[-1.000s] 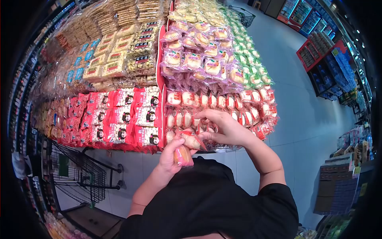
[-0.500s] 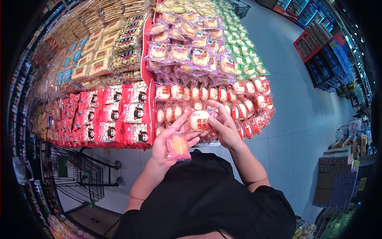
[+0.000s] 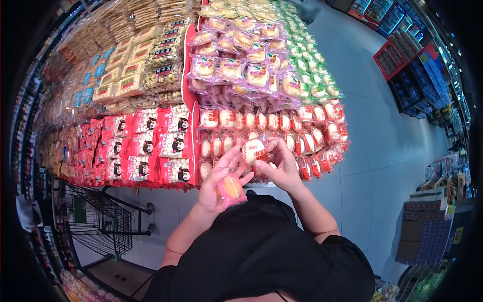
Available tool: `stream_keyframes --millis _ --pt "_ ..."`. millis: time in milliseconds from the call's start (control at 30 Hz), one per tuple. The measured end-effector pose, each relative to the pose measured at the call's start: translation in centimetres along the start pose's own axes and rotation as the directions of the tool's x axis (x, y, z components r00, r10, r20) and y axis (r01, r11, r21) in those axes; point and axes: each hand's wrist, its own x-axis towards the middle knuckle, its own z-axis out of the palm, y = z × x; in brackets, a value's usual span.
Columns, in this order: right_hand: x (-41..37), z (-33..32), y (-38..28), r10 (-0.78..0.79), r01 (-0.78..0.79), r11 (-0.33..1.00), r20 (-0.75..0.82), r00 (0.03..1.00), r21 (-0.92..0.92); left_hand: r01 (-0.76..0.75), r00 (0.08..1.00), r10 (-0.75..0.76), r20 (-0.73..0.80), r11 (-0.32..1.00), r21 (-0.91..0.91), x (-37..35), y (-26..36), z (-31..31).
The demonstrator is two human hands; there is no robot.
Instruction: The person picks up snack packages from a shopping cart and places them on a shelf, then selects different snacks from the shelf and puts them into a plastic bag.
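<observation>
My left hand (image 3: pixel 213 190) keeps a pink-wrapped golden pastry (image 3: pixel 232 190) in the palm, under the thumb. Its other fingers reach up to the left edge of a second packet. That one is a pale round pastry (image 3: pixel 255 150) in clear film with red print, tilted in front of me. My right hand (image 3: pixel 283 168) grips this packet from the right, thumb below and fingers along its upper edge. Just behind both hands lie rows of matching red-and-white pastry packets (image 3: pixel 273 121) on the display.
Purple-wrapped pastries (image 3: pixel 257 74) are piled farther back, with green packets (image 3: pixel 318 89) to their right. Red bags (image 3: pixel 173 144) fill the left, past a red divider (image 3: pixel 188 65). A black wire shopping cart (image 3: pixel 108 221) stands at lower left. Grey floor (image 3: pixel 370 151) runs along the right.
The red-and-white packet has turned and tilted in my right hand. My left hand has shifted slightly right with the pink packet, which is tilted more. The view has moved a little.
</observation>
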Motion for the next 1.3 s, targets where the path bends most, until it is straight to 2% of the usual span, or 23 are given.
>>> stream_keyframes --millis 67,133,167,233,267,300,367,400,433,500,533,633,667,700,767,833,867,900,1000,1033,1100,1233,1300 --pt "0.2 0.1 -0.1 0.028 -0.028 0.997 -0.003 1.0 -0.07 -0.082 0.997 0.082 0.002 0.991 0.102 -0.2 -0.7 0.6" --pt "0.6 0.3 -0.6 0.085 -0.088 0.974 -0.019 0.996 -0.21 -0.078 0.997 0.076 0.019 0.988 0.133 -0.3 -0.9 0.1" --pt "1.0 0.1 -0.6 0.081 -0.083 0.974 -0.017 0.997 -0.21 -0.07 0.997 0.066 0.034 0.984 0.163 -0.4 -1.0 -0.1" --pt "1.9 -0.5 -0.7 0.197 -0.154 0.875 0.046 0.979 -0.458 -0.079 0.997 0.074 0.031 0.98 0.185 -0.6 -1.1 -0.2" --pt "2.2 -0.4 -0.1 0.099 -0.068 0.895 0.047 0.994 -0.441 -0.082 0.997 0.078 0.029 0.975 0.208 -0.6 -1.1 -0.3" --pt "2.8 -0.5 -0.4 0.092 -0.061 0.895 0.048 0.995 -0.441 -0.087 0.996 0.082 0.029 0.969 0.231 -0.6 -1.1 -0.4" --pt "4.2 -0.6 -1.3 0.183 -0.076 0.85 0.157 0.97 -0.522 -0.083 0.997 0.08 0.02 0.971 0.226 -0.6 -1.0 -0.4" --pt "4.9 -0.6 -0.7 0.104 -0.006 0.883 0.184 0.977 -0.469 -0.075 0.997 0.075 0.008 0.973 0.218 -0.5 -1.1 -0.4" --pt "5.4 -0.6 -0.4 0.098 0.001 0.883 0.186 0.978 -0.469 -0.08 0.997 0.079 0.013 0.972 0.222 -0.3 -1.2 -0.7" --pt "6.4 -0.4 -0.1 -0.041 0.199 0.811 0.285 0.958 -0.551 -0.088 0.996 0.092 -0.003 0.969 0.232 0.4 -1.5 -1.7" --pt "6.8 -0.4 0.0 -0.047 0.236 0.754 0.307 0.951 -0.613 -0.096 0.995 0.099 0.001 0.967 0.236 0.6 -1.3 -2.0" --pt "7.7 -0.3 -0.7 0.007 0.202 0.668 0.278 0.961 -0.716 -0.071 0.995 0.079 -0.054 0.986 0.151 1.0 -0.9 -2.8" --pt "8.0 -0.4 -0.6 -0.015 0.224 0.603 0.271 0.963 -0.766 -0.048 0.996 0.056 -0.062 0.992 0.115 1.0 -1.0 -2.9" --pt "8.4 -0.5 -0.2 -0.021 0.231 0.601 0.274 0.961 -0.765 -0.025 0.997 0.03 -0.07 0.997 0.079 1.0 -1.2 -3.1" --pt "9.1 -0.6 0.7 0.018 0.19 0.483 0.227 0.974 -0.855 -0.033 0.997 0.038 -0.067 0.997 0.076 0.7 -1.7 -3.7" --pt "9.3 -0.8 1.6 -0.011 0.217 0.469 0.24 0.971 -0.856 0.01 0.995 -0.007 -0.101 0.999 0.033 0.3 -2.0 -4.1" --pt "9.7 -1.1 3.4 -0.06 0.256 0.471 0.26 0.964 -0.844 0.015 0.996 -0.02 -0.085 0.998 -0.062 0.1 -2.0 -4.1" --pt "9.9 -0.9 3.9 -0.108 0.295 0.472 0.278 0.954 -0.831 0.014 0.996 -0.019 -0.085 0.998 -0.057 -0.1 -2.0 -4.3" --pt "10.0 -0.7 4.5 -0.129 0.276 0.461 0.244 0.961 -0.843 0.014 0.997 -0.02 -0.073 0.997 -0.08 -0.7 -2.0 -4.7" --pt "9.9 -0.7 4.3 -0.131 0.277 0.462 0.244 0.961 -0.843 0.01 0.993 -0.016 -0.115 0.998 -0.058 -0.9 -2.0 -4.8" --pt "9.7 -0.8 3.7 -0.074 0.27 0.461 0.267 0.961 -0.845 0.004 0.988 -0.01 -0.154 0.999 -0.035 -1.2 -2.1 -4.9" --pt "9.1 -0.4 3.3 -0.121 0.333 0.415 0.312 0.943 -0.846 0.013 0.991 -0.022 -0.131 0.998 -0.067 -1.6 -2.6 -5.1" --pt "9.6 -0.4 2.9 0.035 0.307 0.341 0.338 0.94 -0.889 0.022 0.99 -0.032 -0.137 0.997 -0.071 -1.8 -2.8 -5.0"
